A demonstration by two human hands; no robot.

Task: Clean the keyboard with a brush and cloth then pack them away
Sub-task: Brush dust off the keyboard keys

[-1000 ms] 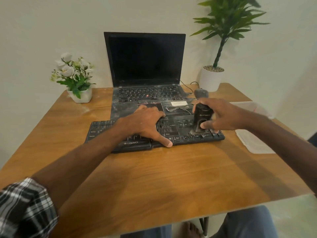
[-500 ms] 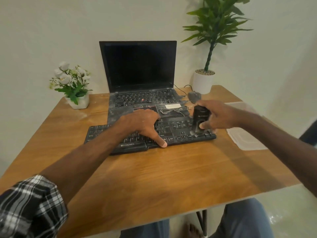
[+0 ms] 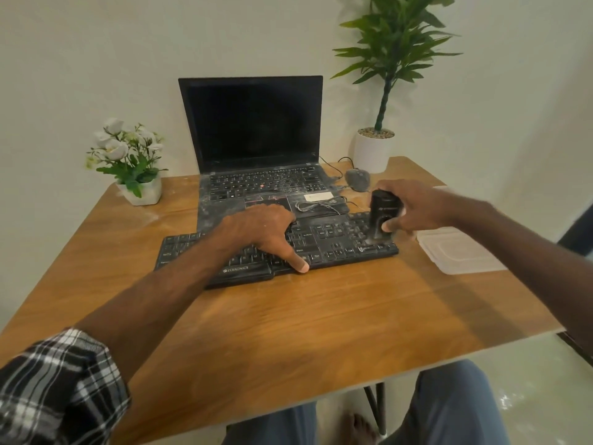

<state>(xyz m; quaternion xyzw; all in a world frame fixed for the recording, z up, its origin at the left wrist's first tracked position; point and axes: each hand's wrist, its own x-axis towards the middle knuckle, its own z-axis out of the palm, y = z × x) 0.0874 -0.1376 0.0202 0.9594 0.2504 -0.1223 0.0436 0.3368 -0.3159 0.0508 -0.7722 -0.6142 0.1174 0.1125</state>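
Observation:
A dusty black keyboard (image 3: 340,239) lies across the middle of the wooden table (image 3: 288,322). My left hand (image 3: 266,232) rests flat on its centre keys, thumb at the front edge, holding it down. My right hand (image 3: 414,207) grips a black upright brush tool (image 3: 383,216) whose lower end touches the keys at the keyboard's right end. A white folded cloth (image 3: 459,248) lies on the table just right of the keyboard.
A dusty open laptop (image 3: 256,149) stands behind the keyboard with a coiled cable (image 3: 321,205) on its palm rest. A grey mouse (image 3: 357,179) sits behind my right hand. A white flower pot (image 3: 138,175) is back left, a potted plant (image 3: 375,149) back right.
Both hands stay on the keyboard; the brush stays at the right end of the keys with only slight shifts. The head camera has tilted up and back a little.

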